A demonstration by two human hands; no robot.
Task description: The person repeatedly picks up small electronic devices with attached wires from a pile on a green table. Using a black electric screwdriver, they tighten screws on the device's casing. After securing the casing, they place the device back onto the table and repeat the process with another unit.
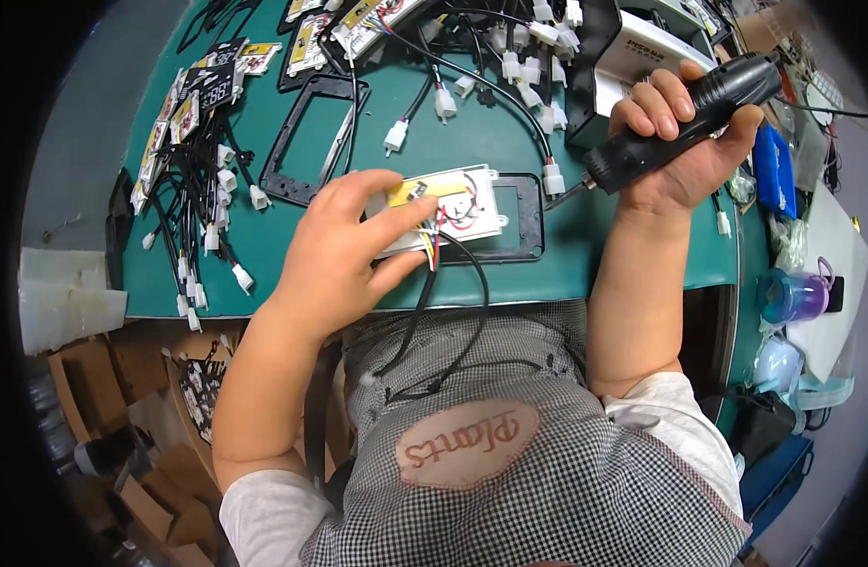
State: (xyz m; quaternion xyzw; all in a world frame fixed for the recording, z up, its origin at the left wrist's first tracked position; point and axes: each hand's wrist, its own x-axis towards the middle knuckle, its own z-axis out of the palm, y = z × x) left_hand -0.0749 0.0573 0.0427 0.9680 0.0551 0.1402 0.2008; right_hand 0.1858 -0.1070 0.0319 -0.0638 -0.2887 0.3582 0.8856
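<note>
My left hand (344,241) has its thumb and fingers on a white display module (481,213) with a yellow patch and coloured wires. The module lies over a black rectangular frame (531,219) near the table's front edge, with the frame's right end uncovered. Black cables (481,274) run from the module over the edge toward my apron. Raised on the right, my right hand (675,175) is wrapped around a black electric screwdriver (737,87). Its bit points down and left, close to the frame's upper right corner.
Another black frame (275,170) lies behind my left hand. Several modules with cables (179,132) are piled at the left, and white connectors (529,71) crowd the back. A black-and-white machine (633,61) stands at the back right. Cardboard boxes (169,482) sit below left.
</note>
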